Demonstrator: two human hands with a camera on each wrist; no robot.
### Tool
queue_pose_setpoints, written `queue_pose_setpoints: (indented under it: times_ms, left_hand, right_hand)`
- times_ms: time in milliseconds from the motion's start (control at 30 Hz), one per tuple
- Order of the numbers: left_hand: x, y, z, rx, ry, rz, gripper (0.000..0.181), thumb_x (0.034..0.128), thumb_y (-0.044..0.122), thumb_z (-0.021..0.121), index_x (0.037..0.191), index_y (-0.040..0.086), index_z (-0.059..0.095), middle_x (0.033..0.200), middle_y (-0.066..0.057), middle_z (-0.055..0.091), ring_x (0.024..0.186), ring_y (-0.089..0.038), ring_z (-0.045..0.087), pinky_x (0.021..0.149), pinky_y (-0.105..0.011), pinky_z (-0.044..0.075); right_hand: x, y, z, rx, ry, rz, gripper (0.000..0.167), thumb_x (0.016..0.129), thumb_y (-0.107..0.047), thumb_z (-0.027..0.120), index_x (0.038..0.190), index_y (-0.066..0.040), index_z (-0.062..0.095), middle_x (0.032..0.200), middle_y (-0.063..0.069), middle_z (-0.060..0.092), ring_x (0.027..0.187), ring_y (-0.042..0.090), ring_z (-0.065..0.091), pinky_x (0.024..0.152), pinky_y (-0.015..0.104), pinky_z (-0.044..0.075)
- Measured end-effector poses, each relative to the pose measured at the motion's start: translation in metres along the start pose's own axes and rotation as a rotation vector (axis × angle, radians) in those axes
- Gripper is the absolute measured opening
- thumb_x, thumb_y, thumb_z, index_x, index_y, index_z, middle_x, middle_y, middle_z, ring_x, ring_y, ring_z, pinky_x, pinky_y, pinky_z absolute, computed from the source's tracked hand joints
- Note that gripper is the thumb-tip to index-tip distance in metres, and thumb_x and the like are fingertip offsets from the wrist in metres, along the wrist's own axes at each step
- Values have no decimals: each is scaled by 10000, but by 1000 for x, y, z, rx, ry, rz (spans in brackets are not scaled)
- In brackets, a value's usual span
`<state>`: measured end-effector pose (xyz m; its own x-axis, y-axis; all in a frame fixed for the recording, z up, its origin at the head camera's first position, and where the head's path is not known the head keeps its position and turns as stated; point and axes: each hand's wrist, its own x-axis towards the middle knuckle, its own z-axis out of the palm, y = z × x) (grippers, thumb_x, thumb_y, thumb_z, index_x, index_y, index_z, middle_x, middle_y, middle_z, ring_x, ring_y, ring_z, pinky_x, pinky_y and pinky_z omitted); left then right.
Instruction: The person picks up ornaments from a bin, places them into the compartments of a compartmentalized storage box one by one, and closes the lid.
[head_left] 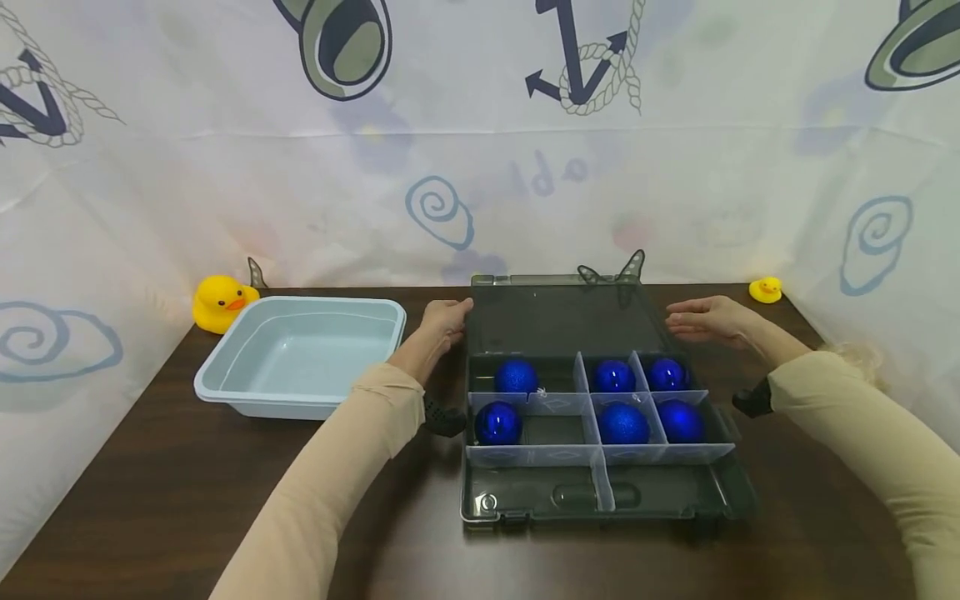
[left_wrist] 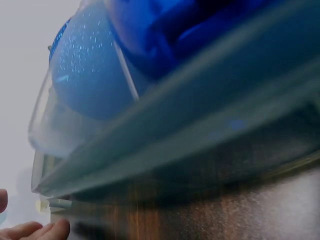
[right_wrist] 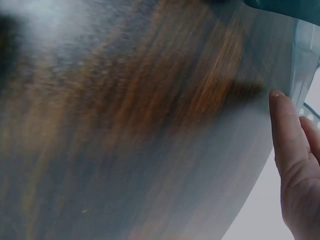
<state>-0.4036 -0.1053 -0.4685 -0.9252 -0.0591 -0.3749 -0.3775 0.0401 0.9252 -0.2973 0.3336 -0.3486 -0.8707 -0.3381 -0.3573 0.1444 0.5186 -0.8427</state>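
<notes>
Six blue balls (head_left: 516, 377) occupy one dark case (head_left: 525, 483) of eight compartments (head_left: 555, 429): three in the back row, three in the middle, two in front, with three balls in each of the two rear rows. One pale blue basin (head_left: 303, 358) and two yellow ducks (head_left: 217, 304) share one counter (head_left: 675, 567); two anchors (head_left: 572, 58) and three blue spirals (head_left: 435, 204) mark the backdrop (head_left: 487, 117).

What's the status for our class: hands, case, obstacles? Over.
Left hand, right hand flanking open lid. Case open, six blue balls inside. Basin apart from case; no obstruction visible.

Left fingers (left_wrist: 56, 231) partly outside the left wrist view's lower-left corner
</notes>
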Motion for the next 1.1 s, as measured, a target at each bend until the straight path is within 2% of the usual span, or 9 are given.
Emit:
queue_pose_setpoints:
  times_ms: [100, 167, 233, 433, 533, 667, 767, 900, 1100]
  left_hand:
    - [103, -50, -7, -24, -9, -10, 699, 750, 443, 767, 1326, 127, 526, 1310, -94, 533, 1055, -279, 609, 817, -421, 543]
    - [92, -42, -4, -41, 3, -13, 642, 754, 385, 781, 1278, 87, 563, 1224, -96, 584, 980, -243, 633, 772, -386, 558]
    - [61, -26, 0, -42, 21, -10, 561, 791, 302, 764, 1257, 52, 576, 1160, -99, 611, 921, -228, 636, 736, -356, 565]
    - [0, 6, 4, -113, 62, 50, 368, 805, 146, 747, 1143, 33, 657, 1038, -76, 683, 840, -186, 664, 709, -314, 568]
    - [-56, 34, 7, -165, 87, 84, 315, 800, 93, 741, 1108, 57, 687, 1027, -82, 693, 849, -159, 661, 755, -302, 561]
    - [-129, 72, 17, -151, 151, 82, 332, 866, 46, 658, 1198, 56, 647, 1194, -122, 639, 972, -164, 633, 895, -322, 515]
    - [-153, 82, 18, -124, 142, 121, 345, 887, 63, 636, 1232, 67, 625, 1258, -115, 604, 1000, -156, 623, 912, -319, 504]
    - [-166, 88, 17, -88, 114, 192, 350, 901, 77, 621, 1251, 80, 612, 1264, -111, 601, 1028, -175, 619, 914, -320, 502]
    - [-187, 94, 12, -52, 66, 302, 359, 904, 40, 604, 1262, 62, 599, 1261, -124, 603, 1102, -217, 595, 928, -341, 493]
  right_hand:
    - [6, -1, 2, -3, -23, 24, 540, 1015, -149, 413, 1426, 134, 207, 1452, 339, 263, 1241, 303, 500, 997, 390, 414]
    - [6, -5, 3, 3, -24, 36, 532, 1017, -144, 406, 1426, 134, 209, 1462, 339, 239, 1214, 262, 521, 999, 388, 411]
    - [6, -7, 4, 7, -11, 41, 527, 1016, -144, 408, 1422, 135, 221, 1462, 338, 241, 1138, 172, 561, 988, 367, 424]
    - [4, -9, 3, 54, 69, 29, 538, 1006, -161, 440, 1423, 119, 247, 1419, 251, 400, 925, -6, 605, 917, 290, 490]
    - [2, -11, 1, 121, 105, 3, 571, 1000, -172, 453, 1442, 98, 212, 1223, 25, 593, 879, -40, 612, 872, 245, 512]
    - [-4, -14, 1, 217, 136, -16, 644, 978, -204, 497, 1455, 84, 176, 926, -211, 617, 847, -41, 627, 817, 202, 526]
    - [-11, -16, 3, 293, 173, -33, 510, 949, -204, 549, 1400, -27, 390, 869, -205, 649, 826, -20, 642, 771, 191, 537]
    - [-24, -21, 5, 330, 217, -94, 146, 929, -178, 582, 1073, -204, 580, 879, -178, 666, 821, -3, 649, 744, 174, 536]
    - [-49, -31, 12, 413, 285, -170, 97, 899, -140, 624, 930, -231, 630, 838, -117, 655, 754, 36, 652, 709, 166, 536]
